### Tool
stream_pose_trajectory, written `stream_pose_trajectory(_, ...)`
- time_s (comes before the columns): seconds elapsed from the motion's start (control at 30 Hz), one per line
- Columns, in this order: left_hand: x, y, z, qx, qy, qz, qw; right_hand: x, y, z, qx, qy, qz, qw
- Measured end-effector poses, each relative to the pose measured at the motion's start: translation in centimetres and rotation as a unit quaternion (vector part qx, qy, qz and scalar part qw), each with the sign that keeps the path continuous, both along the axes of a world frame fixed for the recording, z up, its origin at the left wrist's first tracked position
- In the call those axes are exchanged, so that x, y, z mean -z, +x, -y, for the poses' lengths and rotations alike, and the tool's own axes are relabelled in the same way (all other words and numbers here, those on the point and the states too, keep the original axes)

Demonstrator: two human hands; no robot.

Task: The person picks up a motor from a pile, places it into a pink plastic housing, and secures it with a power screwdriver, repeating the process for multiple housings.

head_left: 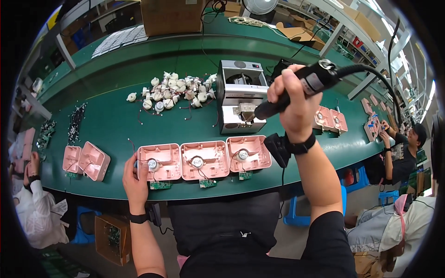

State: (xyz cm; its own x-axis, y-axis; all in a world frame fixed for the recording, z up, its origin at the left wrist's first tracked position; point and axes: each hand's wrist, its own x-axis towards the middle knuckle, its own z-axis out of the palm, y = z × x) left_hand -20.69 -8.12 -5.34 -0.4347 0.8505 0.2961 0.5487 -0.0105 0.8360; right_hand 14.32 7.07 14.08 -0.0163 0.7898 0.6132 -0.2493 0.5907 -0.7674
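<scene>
My right hand (299, 109) is wrapped round a black electric screwdriver (315, 78), tilted with its tip down at the front of a grey and black screw feeder (235, 92). My left hand (135, 178) grips the left side of a pink plastic housing (170, 171), thumb over its rim. Two more pink housings, a middle one (215, 172) and a right one (260, 157), stand beside it in a row. Each holds a round silver part with wires, and a green circuit board (161, 185) hangs at the near edge of each.
Behind the row lies a pile of white wired parts (174, 90). Pink housings (95, 162) and a heap of small dark parts (75, 123) are at left. More housings (331, 119) stand at right. A co-worker (401, 148) sits far right; another person (39, 208) sits left.
</scene>
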Motion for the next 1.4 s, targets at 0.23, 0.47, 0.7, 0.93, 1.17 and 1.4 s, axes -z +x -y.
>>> stream_pose_trajectory(0.23,-0.2,0.3,0.2,-0.007,-0.011,0.004,1.0,1.1,0.3,0.5,0.029,-0.081,0.027,0.996)
stream_pose_trajectory(0.47,-0.4,0.0,0.1,0.001,-0.01,0.0,1.0,2.2,0.3,6.8,-0.051,-0.111,0.013,0.992)
stream_pose_trajectory(0.7,-0.3,0.4,0.4,-0.002,-0.007,-0.007,1.0,4.4,-1.0,7.6,-0.065,-0.109,0.033,0.991)
stream_pose_trajectory(0.93,0.0,0.2,0.0,-0.002,-0.007,-0.012,1.0,6.6,-1.7,6.2,-0.041,-0.114,0.055,0.991)
stream_pose_trajectory(1.17,-0.1,-0.1,-0.8,0.012,0.001,-0.031,0.999,7.5,-1.9,5.0,-0.041,-0.066,0.092,0.993)
stream_pose_trajectory(1.4,-1.1,2.2,0.1,0.042,-0.023,0.01,0.999,5.9,0.8,4.2,-0.066,-0.103,0.095,0.988)
